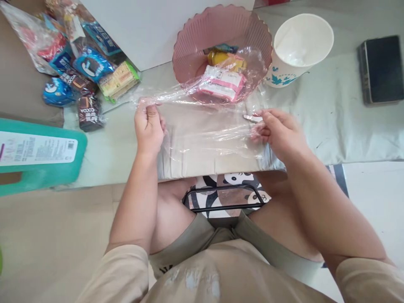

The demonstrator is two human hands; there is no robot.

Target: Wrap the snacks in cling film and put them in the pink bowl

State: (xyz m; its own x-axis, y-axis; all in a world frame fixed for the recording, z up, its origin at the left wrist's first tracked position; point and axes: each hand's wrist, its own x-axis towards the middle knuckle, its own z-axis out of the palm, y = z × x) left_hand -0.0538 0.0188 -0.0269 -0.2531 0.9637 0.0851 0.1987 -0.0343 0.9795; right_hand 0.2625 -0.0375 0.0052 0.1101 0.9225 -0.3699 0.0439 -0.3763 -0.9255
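Note:
A sheet of clear plastic film (202, 136) stretches between my two hands, just in front of a pink fluted bowl (189, 46). My left hand (150, 126) is closed on the film's left side, thumb on top. On the other side my right hand (280, 130) pinches the film. A small shiny blade-like piece (252, 118) sticks out at its fingertips; its other end is hidden. Inside the bowl lie a pink-and-white snack packet (222, 83) and a yellow packet (227, 61), with clear film over part of them.
Several wrapped snacks (91, 63) are heaped at the back left, beside a white panel (158, 29). A green container (47, 176) lies at the left edge. Right of the bowl stand a white paper bin (285, 75) and a dark phone-like device (383, 69).

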